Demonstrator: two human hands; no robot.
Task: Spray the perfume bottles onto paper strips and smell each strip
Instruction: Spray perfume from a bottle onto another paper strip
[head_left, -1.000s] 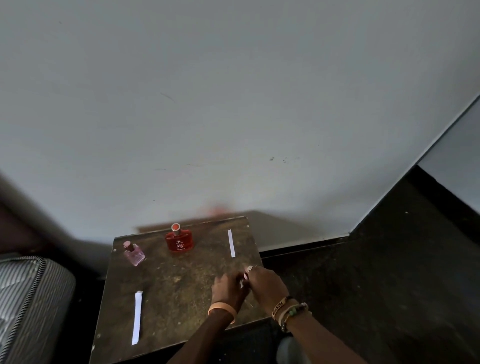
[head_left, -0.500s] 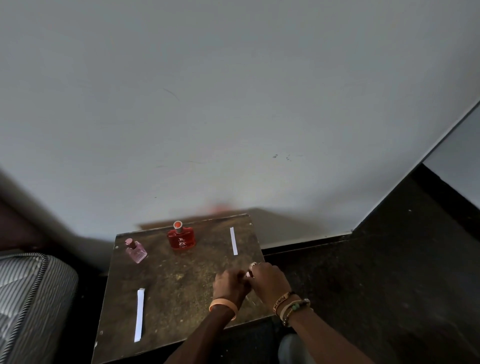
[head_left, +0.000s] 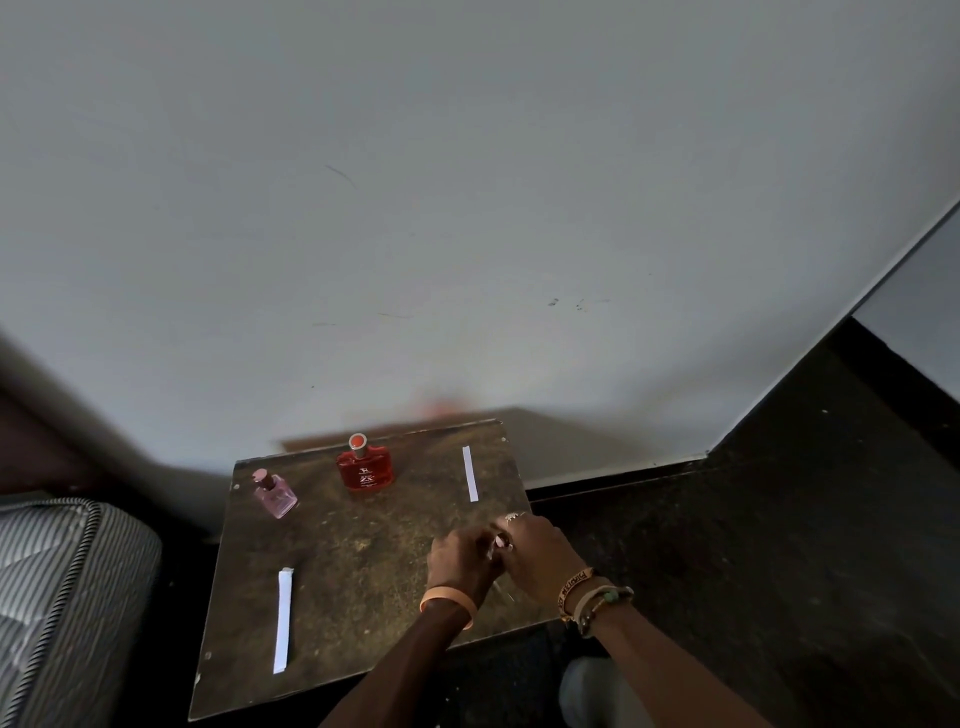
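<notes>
A red perfume bottle stands at the back of a small brown table. To its left stands a smaller pink perfume bottle. One white paper strip lies at the back right, and another paper strip lies at the front left. My left hand and my right hand meet over the table's right front part. Their curled fingers close together round a small clear item that they mostly hide.
A pale wall rises right behind the table. A striped mattress sits close to the table's left side. Dark floor stretches to the right, and my knee shows below the table's front edge.
Both hands stay joined at the same spot on the table, with only small finger shifts. The bottles and strips have not moved; the camera drifted slightly.
</notes>
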